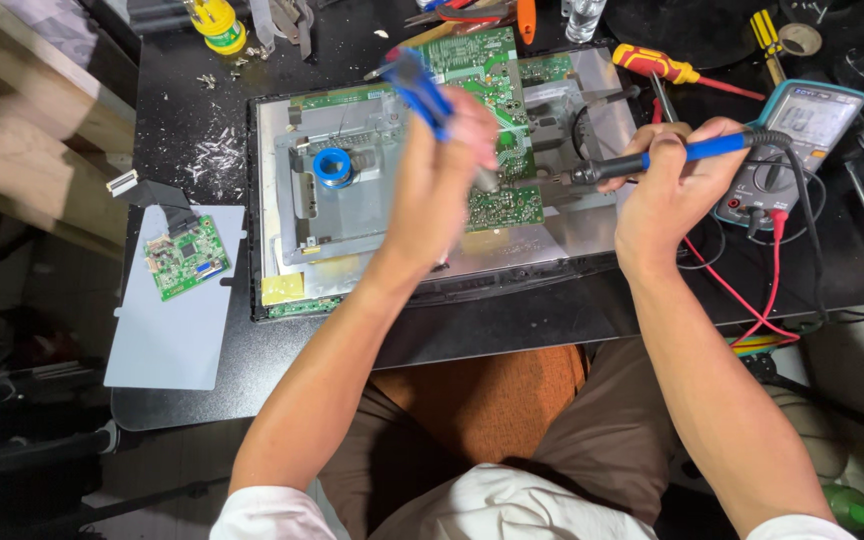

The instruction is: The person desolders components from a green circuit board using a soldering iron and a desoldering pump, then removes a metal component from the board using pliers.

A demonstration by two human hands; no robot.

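Over the open monitor back (352, 250) on the black surface (512, 330), the left hand (437, 185) grips a blue tool (417, 90) above the green board (497, 150). At 3 o'clock, the right hand (667, 195) pinches a soldering iron (672, 155), tip at the board. A multimeter (802, 140) sits beyond.

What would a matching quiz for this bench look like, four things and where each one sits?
Things:
1. soldering iron
2. solder spool
3. small board
4. multimeter

Places:
A. on the grey sheet at the table's left
B. in the right hand
C. at the table's right, behind the right hand
D. on the metal panel, left of the left hand

Pairs: 1-B, 2-D, 3-A, 4-C
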